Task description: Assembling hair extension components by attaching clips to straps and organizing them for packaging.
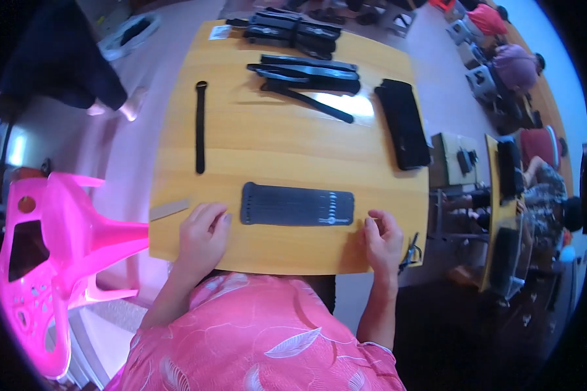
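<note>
A flat dark panel (296,205), with a row of slots at each short end and small white print near its right end, lies on the yellow table (274,251). At its left, my left hand (203,234) rests loosely bent on the tabletop, thumb a little apart from the fingers, nothing visible in it. My right hand (383,240) is beyond the panel's right end, fingers half curled with the thumb apart, holding nothing that I can see. Neither hand touches the panel. A single black strap with a loop end (201,127) lies further off at the left.
Bundled black straps (293,32) and a second strap pile (310,75) lie at the far side. A dark stack (403,124) is at the right, small black-handled scissors (410,253) near the right corner. A pink plastic chair (78,254) stands left. Other people sit at the right.
</note>
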Demonstrator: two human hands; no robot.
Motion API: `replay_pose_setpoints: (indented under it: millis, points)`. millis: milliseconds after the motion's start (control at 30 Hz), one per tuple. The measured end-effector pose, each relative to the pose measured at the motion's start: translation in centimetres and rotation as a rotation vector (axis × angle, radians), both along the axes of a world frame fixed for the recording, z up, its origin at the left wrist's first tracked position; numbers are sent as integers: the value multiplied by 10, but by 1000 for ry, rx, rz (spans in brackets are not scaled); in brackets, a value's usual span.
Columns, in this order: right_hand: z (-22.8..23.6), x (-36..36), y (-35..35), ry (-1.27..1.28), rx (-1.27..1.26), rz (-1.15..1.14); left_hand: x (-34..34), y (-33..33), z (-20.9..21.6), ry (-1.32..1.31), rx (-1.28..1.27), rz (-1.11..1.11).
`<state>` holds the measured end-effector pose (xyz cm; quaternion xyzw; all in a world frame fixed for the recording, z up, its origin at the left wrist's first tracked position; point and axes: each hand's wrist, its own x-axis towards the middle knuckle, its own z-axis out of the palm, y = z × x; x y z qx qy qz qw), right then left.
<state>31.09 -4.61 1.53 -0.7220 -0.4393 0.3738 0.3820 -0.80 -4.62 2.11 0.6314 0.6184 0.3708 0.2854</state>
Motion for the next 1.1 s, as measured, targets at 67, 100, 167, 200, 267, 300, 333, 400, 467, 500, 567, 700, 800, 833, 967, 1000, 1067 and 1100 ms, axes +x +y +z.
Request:
replay_pose_setpoints:
  millis: [67,100,167,200,267,300,333,400,467,500,567,700,800,833,967,1000,1067,1100]
  points:
    - [8,-11,-4,-419,377,208,8,-4,9,86,92,-69]
    - [15,-29,1,-501,474,346,11,-5,11,131,184,-214]
    - [26,-69,2,-544,572,603,19,-5,13,162,291,-378]
    - [23,-87,-2,-473,548,705,25,-4,12,203,283,-437]
    - [7,-101,-10,-543,477,778,27,-1,0,290,238,-537]
    - [-3,-102,-14,-588,432,782,23,-1,-10,289,248,-541]
    - [-5,-97,-18,-594,436,777,19,-1,-20,307,212,-554]
    - [-7,-78,-26,-702,264,716,16,-3,-22,329,166,-554]
    - [-10,-61,-30,-728,235,706,20,-7,-10,571,62,-572]
    - [-9,-56,-30,-757,205,689,20,-7,-10,570,60,-564]
    - [-2,-56,-26,-769,212,720,18,-6,-10,654,14,-561]
    - [17,-33,-13,-598,220,722,12,-4,-15,625,23,-565]
    - [25,-37,18,-527,348,605,5,-5,-16,557,78,-584]
    - [29,-42,36,-558,449,518,4,-6,-14,549,98,-577]
    - [23,-64,124,-637,630,464,-2,-10,-17,302,198,-458]
    - [20,-70,143,-665,642,457,-2,-10,-15,307,212,-456]
    - [1,-85,180,-734,625,466,-7,-12,-8,128,249,-354]
    - [-5,-90,192,-814,589,471,-9,-14,-7,133,255,-350]
